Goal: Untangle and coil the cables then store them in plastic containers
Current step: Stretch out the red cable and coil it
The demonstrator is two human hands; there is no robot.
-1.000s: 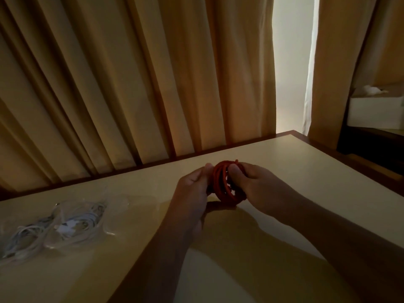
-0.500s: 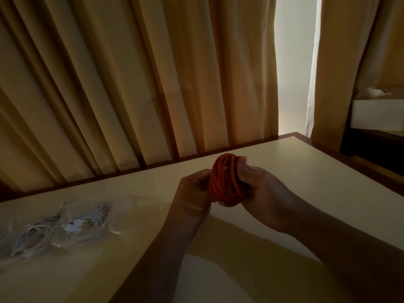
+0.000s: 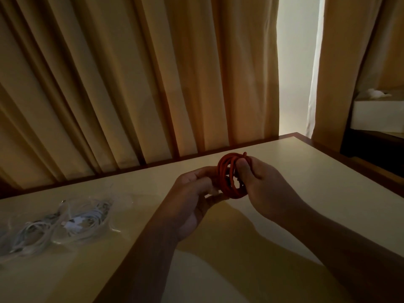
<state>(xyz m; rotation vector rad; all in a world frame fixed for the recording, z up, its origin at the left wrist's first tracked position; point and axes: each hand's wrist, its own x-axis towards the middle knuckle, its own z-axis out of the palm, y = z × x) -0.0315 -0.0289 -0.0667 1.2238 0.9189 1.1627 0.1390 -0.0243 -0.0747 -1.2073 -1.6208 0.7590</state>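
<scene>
Pouches of clear plastic hold white cables on table.

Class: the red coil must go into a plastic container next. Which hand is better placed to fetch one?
Probably the left hand: the clear containers lie on its side, and the right hand pinches the red coil.

The red cable coil, gripped by both, fills the gap between left hand and right hand. Right of the right hand the desk lies open. Well left of the left hand sit bagged white cables; beyond, the curtain blocks.
</scene>
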